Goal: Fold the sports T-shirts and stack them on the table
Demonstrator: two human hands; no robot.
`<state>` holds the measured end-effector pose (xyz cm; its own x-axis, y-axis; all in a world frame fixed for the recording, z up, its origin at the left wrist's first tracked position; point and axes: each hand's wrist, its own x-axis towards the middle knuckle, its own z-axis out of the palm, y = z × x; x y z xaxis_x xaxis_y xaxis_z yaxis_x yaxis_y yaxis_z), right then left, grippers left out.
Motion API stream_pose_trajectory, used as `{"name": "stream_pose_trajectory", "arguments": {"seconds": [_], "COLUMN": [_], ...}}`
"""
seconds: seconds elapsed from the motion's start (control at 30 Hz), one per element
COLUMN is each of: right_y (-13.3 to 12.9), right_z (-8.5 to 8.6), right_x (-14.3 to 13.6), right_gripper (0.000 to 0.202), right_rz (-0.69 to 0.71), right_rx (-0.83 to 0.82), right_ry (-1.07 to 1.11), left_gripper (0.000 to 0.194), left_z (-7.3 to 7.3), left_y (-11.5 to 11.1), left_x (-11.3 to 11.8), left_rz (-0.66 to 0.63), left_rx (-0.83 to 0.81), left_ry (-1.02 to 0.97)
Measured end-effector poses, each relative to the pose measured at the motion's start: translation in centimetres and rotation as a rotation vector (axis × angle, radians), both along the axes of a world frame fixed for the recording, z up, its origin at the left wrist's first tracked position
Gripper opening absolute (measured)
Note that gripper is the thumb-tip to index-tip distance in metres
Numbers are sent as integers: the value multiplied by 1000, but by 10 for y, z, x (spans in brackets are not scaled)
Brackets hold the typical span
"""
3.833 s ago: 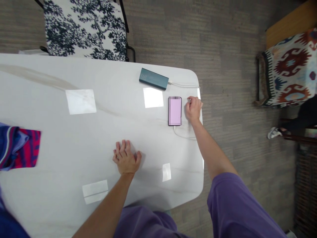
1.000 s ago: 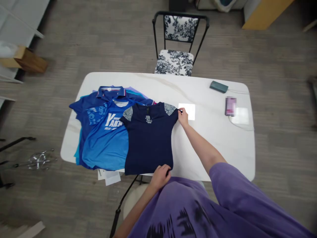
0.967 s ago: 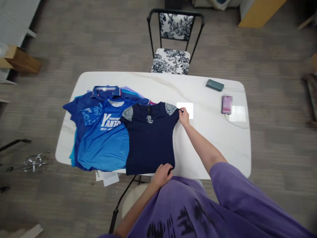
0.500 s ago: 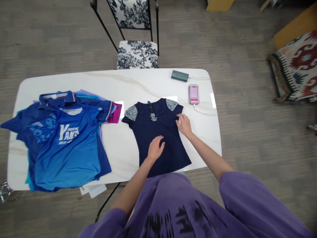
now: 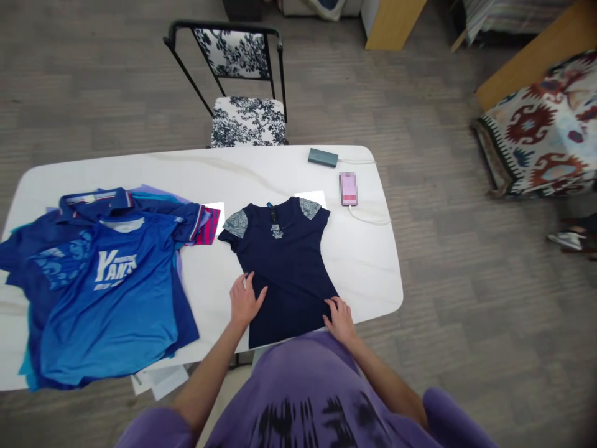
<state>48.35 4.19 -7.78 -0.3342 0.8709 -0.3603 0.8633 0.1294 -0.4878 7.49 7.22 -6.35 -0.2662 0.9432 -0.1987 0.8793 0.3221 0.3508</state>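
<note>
A navy short-sleeved T-shirt (image 5: 289,267) with grey patterned shoulders lies flat, neckline away from me, on the white table (image 5: 368,274). My left hand (image 5: 245,302) rests at its left side, fingers spread, the thumb over the fabric. At the lower right edge of the same shirt, my right hand (image 5: 340,318) touches the cloth with thumb and fingers apart. To the left lies a pile of spread shirts, topped by a bright blue T-shirt (image 5: 116,311) with white lettering. Beneath it shows a dark blue polo shirt (image 5: 69,211).
A phone (image 5: 348,188) on a cable and a dark power bank (image 5: 323,157) lie at the table's far right. Beyond the far edge stands a patterned chair (image 5: 249,121). A patterned cloth (image 5: 545,130) hangs at the right. Papers (image 5: 161,379) show below the near edge.
My left hand has moved left to the shirt's side edge. My right hand has come down from near the sleeve to the lower right edge. The camera view has shifted.
</note>
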Motion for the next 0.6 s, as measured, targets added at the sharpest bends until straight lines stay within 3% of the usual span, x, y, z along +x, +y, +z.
{"name": "stream_pose_trajectory", "arguments": {"seconds": [0.17,0.23,0.3,0.37,0.43,0.5,0.6], "right_y": [-18,-21,-22,-23,-28,-40,-67], "right_z": [8,14,22,29,32,31,26], "right_x": [23,17,-2,-32,-72,-119,-193], "right_gripper": [67,61,46,26,14,9,6], "right_rz": [60,48,49,94,146,167,141], "right_rx": [-51,-24,-21,-77,-146,-184,-212], "right_ry": [-50,-26,26,92,139,159,151], "left_gripper": [77,76,65,51,45,50,57], "left_z": [13,18,24,28,28,21,2], "left_y": [-122,-147,-148,-128,-89,-39,43], "left_x": [36,40,32,11,-25,-70,-142], "left_rz": [-101,-106,-94,-15,170,350,410], "left_rx": [-218,-252,-232,-183,-126,-90,-75], "left_ry": [-143,-176,-203,-270,-363,-412,-397]}}
